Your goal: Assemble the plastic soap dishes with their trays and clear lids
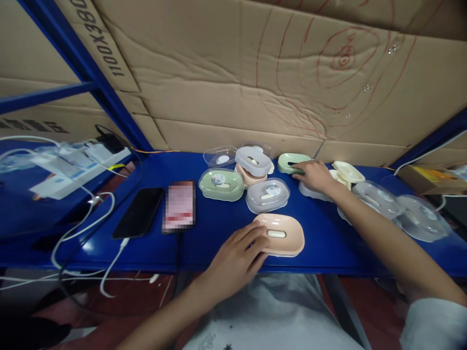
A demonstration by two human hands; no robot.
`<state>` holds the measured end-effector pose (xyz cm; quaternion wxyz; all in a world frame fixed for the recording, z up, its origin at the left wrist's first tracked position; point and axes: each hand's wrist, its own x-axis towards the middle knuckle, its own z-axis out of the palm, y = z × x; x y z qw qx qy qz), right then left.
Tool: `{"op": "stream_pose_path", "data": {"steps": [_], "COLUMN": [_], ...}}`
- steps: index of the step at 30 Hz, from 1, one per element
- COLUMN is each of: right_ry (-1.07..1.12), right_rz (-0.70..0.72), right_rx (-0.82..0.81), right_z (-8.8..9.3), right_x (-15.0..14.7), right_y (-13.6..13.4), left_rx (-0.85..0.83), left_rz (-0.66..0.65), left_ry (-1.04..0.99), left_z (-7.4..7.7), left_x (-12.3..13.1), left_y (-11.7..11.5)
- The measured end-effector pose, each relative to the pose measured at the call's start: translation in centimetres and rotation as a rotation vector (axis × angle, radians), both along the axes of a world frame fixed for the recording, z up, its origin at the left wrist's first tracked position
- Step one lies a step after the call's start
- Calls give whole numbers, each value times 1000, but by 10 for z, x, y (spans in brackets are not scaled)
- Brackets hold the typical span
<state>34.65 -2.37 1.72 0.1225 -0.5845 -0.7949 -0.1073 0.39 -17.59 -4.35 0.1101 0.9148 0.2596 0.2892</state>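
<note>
My left hand [235, 260] rests with fingers spread on the near left end of a pink oval soap dish [282, 235] at the front of the blue shelf [204, 228]. My right hand [314, 176] reaches to the back and closes its fingers on a pale green dish [292, 162]. Between them lie a green dish [221, 184], a clear lidded dish [267, 194], and a stacked pink dish with a clear lid [252, 163].
Two phones [138, 212] [179, 206] lie at the left, one on a white cable. Cream dishes [346, 171] and clear lids [401, 209] sit at the right. A power strip [73, 167] with cables is far left. A cardboard wall stands behind.
</note>
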Motion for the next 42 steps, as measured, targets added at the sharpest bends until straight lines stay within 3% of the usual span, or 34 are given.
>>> {"op": "stream_pose_path", "data": {"steps": [4,8,12,15,18,23,42], "right_ry": [50,131,218,271,275,248,157], "right_rz": [-30,-35,115,221,313,435,446], "right_rx": [118,269,270,150,77,81,181], "right_z": [11,23,0,-27,-40,-39,-45], "right_x": [-7,-12,-31,-51,-67,-84,-94], "right_y": [-5,-76,-175,-215,-218,-200,-203], "left_rx": [-13,-49,-113,-176,-196,-179,-73], "left_rz": [-5,3,98,137,130,109,117], "left_ry": [9,-7,-102,-142,-141,-116,-173], "left_z": [1,-1,-5,-7,-9,-10,-13], "left_x": [0,-1,-3,-4,-4,-4,-3], "left_y": [0,-2,-4,-4,-2,0,2]}}
